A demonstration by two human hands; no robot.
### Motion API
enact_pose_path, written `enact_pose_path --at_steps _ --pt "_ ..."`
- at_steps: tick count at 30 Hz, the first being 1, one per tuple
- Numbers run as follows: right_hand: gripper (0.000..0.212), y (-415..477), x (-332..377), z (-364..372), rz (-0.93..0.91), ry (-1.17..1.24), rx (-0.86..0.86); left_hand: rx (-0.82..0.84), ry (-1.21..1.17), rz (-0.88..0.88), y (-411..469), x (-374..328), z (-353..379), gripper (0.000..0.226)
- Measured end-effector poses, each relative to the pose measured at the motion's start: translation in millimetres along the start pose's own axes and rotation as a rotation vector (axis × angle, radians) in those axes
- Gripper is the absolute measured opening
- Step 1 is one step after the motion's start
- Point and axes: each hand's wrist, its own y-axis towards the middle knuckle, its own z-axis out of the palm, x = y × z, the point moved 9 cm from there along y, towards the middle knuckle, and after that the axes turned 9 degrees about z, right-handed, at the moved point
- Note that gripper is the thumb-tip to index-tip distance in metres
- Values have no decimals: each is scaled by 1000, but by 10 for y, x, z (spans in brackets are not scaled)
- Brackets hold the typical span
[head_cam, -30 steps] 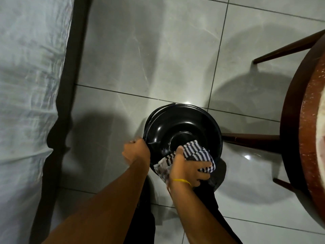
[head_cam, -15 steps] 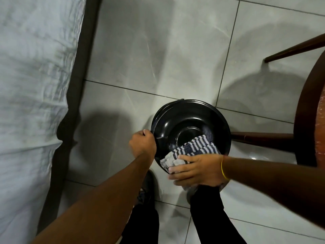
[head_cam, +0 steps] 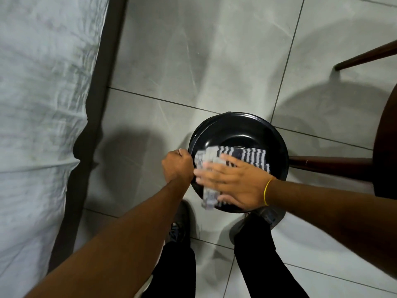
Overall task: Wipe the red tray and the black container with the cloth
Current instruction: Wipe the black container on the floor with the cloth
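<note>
The black container point(head_cam: 253, 127), round and glossy, is held above the tiled floor with its opening facing me. My left hand point(head_cam: 177, 166) is closed around its left rim. A dark cloth with white stripes point(head_cam: 247, 155) lies spread inside the container, over the near wall and rim. My right hand point(head_cam: 234, 181) lies flat on the cloth with fingers stretched toward the left, pressing it against the near side. A yellow band circles that wrist. The red tray is not in view.
A bed with a pale sheet point(head_cam: 40, 117) and a dark frame point(head_cam: 96, 117) fills the left side. A dark wooden stool point(head_cam: 384, 160) with legs stands at the right edge. My legs and shoes point(head_cam: 180, 224) are below the container on the grey tiles.
My right hand slid the cloth leftward along the near inner wall, and the cloth has spread wider across the container. The left hand kept its grip on the rim.
</note>
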Motion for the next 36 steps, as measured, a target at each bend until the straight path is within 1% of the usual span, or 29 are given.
enact_pose_path --at_steps 5,9,10,11,13,15,16,17,19,21,26,28,29,31,33,35,36 --pt "81 125 -541 -239 869 60 -229 15 -29 -23 25 38 22 41" --pt "75 -92 -746 -322 1545 164 -382 21 -36 -66 5 69 22 43" --pt "74 -152 -763 -342 1677 195 -429 25 -36 -71 3 71 27 43" --pt "73 -179 -765 -349 1761 221 -460 26 -34 -75 0 72 25 43" --pt "72 -157 -772 -331 1797 240 -469 23 -20 -75 1 71 28 43" --pt "74 -138 -786 -283 1739 242 -444 24 4 -69 -1 66 28 44" --pt "76 -124 -786 -244 1677 237 -415 26 21 -67 3 64 24 44" --pt "78 -96 -773 -210 1575 218 -375 23 30 -65 2 55 20 44" --pt "83 4 -667 -155 1264 164 -287 15 48 -56 22 44 9 45" --pt "86 59 -496 -128 901 108 -220 14 53 -54 25 27 -1 44" --pt "83 -162 -121 57 21 -17 16 10 46 -33 31 5 23 39" --pt "81 -286 -75 105 -255 -34 102 7 24 -10 27 -8 39 40" --pt "81 -310 -66 111 -353 -29 124 4 11 -8 25 -1 42 40" --pt "80 -294 -53 99 -444 -3 136 -6 6 -23 21 47 41 40" --pt "79 -272 -48 101 -445 17 126 -18 2 -34 11 71 50 40" --pt "77 -248 -37 103 -358 25 96 -36 1 -41 10 70 40 38" --pt "77 -208 -45 91 -254 30 58 -42 9 -47 10 72 32 38"
